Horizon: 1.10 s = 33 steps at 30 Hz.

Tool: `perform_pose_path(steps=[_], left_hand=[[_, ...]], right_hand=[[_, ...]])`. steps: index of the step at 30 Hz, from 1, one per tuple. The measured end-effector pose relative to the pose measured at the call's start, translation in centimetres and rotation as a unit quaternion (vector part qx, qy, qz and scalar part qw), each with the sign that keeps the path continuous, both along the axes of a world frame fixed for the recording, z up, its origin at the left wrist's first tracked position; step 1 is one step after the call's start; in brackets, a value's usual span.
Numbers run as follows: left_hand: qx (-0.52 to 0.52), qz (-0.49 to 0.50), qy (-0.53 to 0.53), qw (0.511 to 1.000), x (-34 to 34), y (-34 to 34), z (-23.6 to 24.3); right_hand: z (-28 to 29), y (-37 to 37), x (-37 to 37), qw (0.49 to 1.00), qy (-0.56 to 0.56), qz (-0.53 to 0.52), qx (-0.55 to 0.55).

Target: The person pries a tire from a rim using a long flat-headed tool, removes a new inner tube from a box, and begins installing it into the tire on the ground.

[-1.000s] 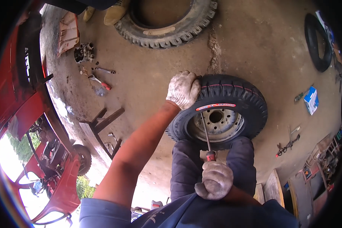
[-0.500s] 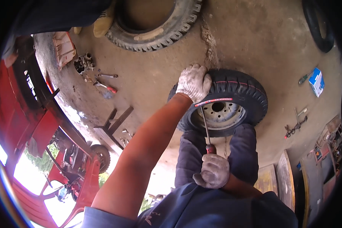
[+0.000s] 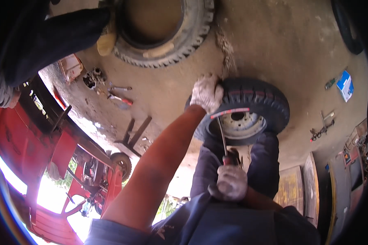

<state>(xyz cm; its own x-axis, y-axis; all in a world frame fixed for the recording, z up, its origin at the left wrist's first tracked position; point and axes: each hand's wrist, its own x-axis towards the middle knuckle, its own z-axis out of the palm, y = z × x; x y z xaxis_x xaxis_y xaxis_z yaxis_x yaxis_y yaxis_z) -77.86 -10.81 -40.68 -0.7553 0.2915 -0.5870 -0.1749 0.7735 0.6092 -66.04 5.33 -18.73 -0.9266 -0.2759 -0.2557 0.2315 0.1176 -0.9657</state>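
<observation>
Got a black tire (image 3: pixel 272 104) on a pale metal rim (image 3: pixel 249 127), tilted, on the floor just past the knees (image 3: pixel 265 149). See a long-shafted tool (image 3: pixel 223 141) with its long axis pointing away from the chest, angled a bit left, tip up by the left part of the rim; can't tell how deep. Note the right hand (image 3: pixel 232 182) in a fist around the handle, with the tire straight ahead and slightly right. Way nearer: the left hand (image 3: pixel 207 93), touching the tread at upper left, fingers bent over; can't tell how tight. Further out, got a bigger bare tire (image 3: pixel 159 60) up ahead, a red-handled hand tool (image 3: pixel 126 101) off left, plus a blue-and-white box (image 3: pixel 345 85) off right.
</observation>
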Motion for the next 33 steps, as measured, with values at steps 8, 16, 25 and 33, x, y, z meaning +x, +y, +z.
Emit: perform_pose_path(steps=[8,16,25,33], left_hand=[[0.003,0.022,-0.022,1.000,-0.7,-0.2,0.2],[-0.002,0.018,-0.013,1.000,0.2,0.3,0.5],[0.003,0.041,0.050,0.998,1.1,1.1,0.6],[-0.007,0.016,0.053,0.998,1.5,1.2,0.2]], right_hand=[[-0.7,0.2,-1.9,0.997,0.055,0.027,-0.039],[-0.9,2.5,1.3,0.999,0.025,0.019,-0.037],[-1.3,7.0,7.0,0.786,-0.520,-0.294,-0.160],[-6.6,11.5,11.9,0.335,-0.761,-0.229,-0.506]])
